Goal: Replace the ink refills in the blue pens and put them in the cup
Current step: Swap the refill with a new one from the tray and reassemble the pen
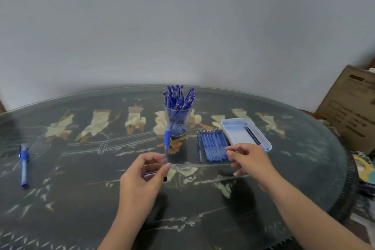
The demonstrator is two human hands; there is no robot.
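The head view looks down on a dark, oval desk (81,199) with pale painted figures under a glassy top, set against a plain grey wall (182,26). Near the middle, the left hand (142,174) pinches a pen barrel (167,146) between thumb and fingertips, holding it upright above the desk. The barrel is clear in its lower part and has a blue grip at its upper end. A small blue part shows under the fingers of this hand, too blurred to name. Just beyond the barrel, at the far middle of the desk, stands a clear cup (177,119) crowded with blue pens (178,97), caps up. To the right of the cup a row of blue refills (214,146) lies side by side on the desk, pointing far to near. The right hand (249,160) hovers at the near right end of that row with its fingers loosely bent and the thumb close to the forefinger. Whether it grips a refill cannot be told. Right of the row, touching or almost touching it, sits a pale blue tray (229,128) with two dark refills (252,135) lying in it. Far to the left, well apart from everything else, a single blue pen (24,165) lies on the desk. A cardboard box (351,107) leans beyond the right edge of the desk.
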